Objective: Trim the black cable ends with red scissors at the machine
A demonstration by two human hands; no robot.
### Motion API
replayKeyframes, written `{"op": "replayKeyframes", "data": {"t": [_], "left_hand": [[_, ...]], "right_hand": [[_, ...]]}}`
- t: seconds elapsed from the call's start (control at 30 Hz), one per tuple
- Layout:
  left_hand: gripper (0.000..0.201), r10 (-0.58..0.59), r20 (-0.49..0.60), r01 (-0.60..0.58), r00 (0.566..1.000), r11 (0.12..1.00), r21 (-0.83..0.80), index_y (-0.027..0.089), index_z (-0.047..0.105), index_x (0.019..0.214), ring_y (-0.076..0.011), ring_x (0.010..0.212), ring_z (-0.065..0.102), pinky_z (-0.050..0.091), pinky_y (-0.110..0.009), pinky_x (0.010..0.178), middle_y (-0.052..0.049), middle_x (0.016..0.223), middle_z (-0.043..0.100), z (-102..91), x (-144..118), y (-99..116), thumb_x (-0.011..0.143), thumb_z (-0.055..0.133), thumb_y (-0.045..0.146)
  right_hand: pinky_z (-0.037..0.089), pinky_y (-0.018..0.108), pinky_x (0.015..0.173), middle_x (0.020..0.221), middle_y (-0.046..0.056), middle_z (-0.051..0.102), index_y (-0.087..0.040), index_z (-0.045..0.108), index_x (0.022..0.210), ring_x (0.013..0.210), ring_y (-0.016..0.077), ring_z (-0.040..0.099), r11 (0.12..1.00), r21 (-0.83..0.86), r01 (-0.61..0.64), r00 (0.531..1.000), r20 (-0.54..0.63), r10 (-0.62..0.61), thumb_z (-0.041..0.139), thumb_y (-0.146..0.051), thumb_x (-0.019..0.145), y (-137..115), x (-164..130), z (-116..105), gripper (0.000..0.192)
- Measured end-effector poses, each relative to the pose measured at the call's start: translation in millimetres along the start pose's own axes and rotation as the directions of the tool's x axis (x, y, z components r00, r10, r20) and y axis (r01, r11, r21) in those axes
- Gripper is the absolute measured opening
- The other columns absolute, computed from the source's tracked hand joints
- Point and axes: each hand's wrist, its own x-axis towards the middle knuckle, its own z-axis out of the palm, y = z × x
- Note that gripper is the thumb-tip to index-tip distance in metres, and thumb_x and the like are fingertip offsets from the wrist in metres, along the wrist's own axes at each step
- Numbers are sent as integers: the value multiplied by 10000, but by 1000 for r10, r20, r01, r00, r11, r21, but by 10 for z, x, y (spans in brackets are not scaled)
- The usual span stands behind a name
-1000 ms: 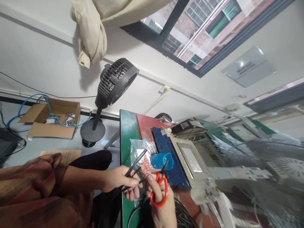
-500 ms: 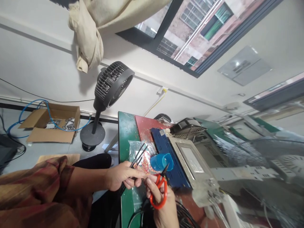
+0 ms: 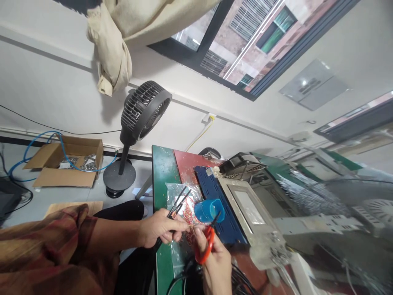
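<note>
My left hand (image 3: 159, 230) pinches a small bundle of thin black cables (image 3: 178, 202) whose ends stick up over the green table (image 3: 162, 172). My right hand (image 3: 216, 266) grips red-handled scissors (image 3: 205, 245), their dark blades pointing up toward a blue plastic cup (image 3: 208, 210). The two hands are almost touching above a clear plastic bag (image 3: 179, 205) holding small red and yellow pieces.
A blue tray (image 3: 219, 196) and a grey machine with a screen (image 3: 245, 205) stand right of the cup. Black cables (image 3: 239, 282) coil near the table's front. A black floor fan (image 3: 138, 123) and an open cardboard box (image 3: 66, 162) sit on the floor at left.
My right hand has turned, so the scissors' red handles now show edge-on and closer together. My left hand moved the black cables slightly lower and to the right.
</note>
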Motion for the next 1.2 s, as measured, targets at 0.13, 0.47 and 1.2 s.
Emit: {"op": "replayKeyframes", "data": {"t": [0.13,0.47,1.2], "left_hand": [[320,90,-129,-100,988,992,-75,141,480,724,13,359,188,51,-202,402,57,530,480,-29,50,1,680,640,414],[348,179,-178,-182,968,983,-2,130,506,743,6,361,232,104,-193,393,52,512,497,-32,77,32,677,651,439],[296,115,-83,-110,990,992,67,141,515,778,-11,397,264,108,-224,437,27,542,507,-88,190,-17,681,648,387]], "right_hand": [[426,266,650,759,39,643,-174,668,780,706,197,557,975,-113,190,981,62,-183,693,-588,565,59,50,-78,467],[376,222,545,597,11,589,-195,684,696,574,158,483,962,-209,176,954,275,-115,601,-618,642,16,-108,4,434],[215,211,326,348,-37,386,-175,487,448,311,79,331,951,-259,-167,952,207,224,641,-652,575,169,52,-82,517]]}}
